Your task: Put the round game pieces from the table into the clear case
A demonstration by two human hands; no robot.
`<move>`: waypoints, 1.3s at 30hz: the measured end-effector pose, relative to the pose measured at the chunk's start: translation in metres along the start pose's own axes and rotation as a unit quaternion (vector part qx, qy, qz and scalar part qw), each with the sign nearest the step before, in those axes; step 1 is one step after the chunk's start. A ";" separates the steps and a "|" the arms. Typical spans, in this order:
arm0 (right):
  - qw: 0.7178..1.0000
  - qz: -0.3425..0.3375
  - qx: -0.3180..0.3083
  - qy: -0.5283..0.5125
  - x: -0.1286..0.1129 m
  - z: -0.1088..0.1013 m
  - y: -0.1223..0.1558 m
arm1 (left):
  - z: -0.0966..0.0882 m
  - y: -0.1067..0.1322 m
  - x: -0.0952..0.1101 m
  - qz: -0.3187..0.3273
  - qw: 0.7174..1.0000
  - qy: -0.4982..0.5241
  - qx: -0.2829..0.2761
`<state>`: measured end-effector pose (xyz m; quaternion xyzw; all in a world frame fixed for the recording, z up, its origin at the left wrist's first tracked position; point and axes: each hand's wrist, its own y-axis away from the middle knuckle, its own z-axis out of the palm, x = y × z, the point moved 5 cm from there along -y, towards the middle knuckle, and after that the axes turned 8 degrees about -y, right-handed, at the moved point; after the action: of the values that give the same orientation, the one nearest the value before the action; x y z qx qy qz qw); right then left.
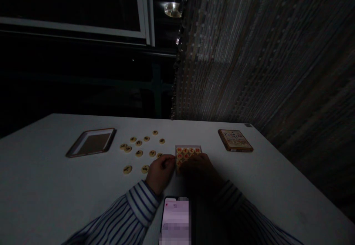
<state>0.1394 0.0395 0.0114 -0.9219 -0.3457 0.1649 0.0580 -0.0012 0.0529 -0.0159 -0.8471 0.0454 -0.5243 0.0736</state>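
A small open box [202, 149] stands on the white table, holding rows of round xiangqi pieces [186, 156] with red characters. My left hand [161, 173] is curled at the box's left wall, its fingertips by the edge; what they hold, if anything, is hidden. My right hand [201, 169] lies in shadow over the box's right and front part, fingers bent down onto the pieces and covering some of them. Left of the box, several loose xiangqi pieces with dark characters [139, 153] are scattered, the nearest ones beside my left hand.
An open tray or lid [110, 145] lies at the left of the white table [91, 186]. At the right is a flat box with a printed cover [235, 140]. A lit phone [176, 219] is between my forearms. Behind the table hangs a string curtain [230, 53]; the room is dark.
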 end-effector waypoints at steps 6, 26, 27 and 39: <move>1.000 -0.010 0.012 0.003 0.001 0.002 0.000 | -0.001 0.001 0.001 -0.002 1.000 0.003 0.004; 0.999 -0.021 0.009 0.030 -0.001 0.001 -0.001 | -0.001 0.000 0.001 0.002 1.000 -0.005 0.004; 0.999 -0.021 0.013 0.033 -0.001 0.001 -0.001 | -0.001 0.001 0.001 0.003 1.000 -0.006 0.004; 0.998 -0.019 0.045 0.036 0.001 -0.004 0.002 | 0.000 -0.001 -0.002 0.002 1.000 0.001 0.008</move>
<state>0.1420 0.0388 0.0144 -0.9171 -0.3528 0.1460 0.1147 -0.0021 0.0539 -0.0173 -0.8459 0.0427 -0.5255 0.0813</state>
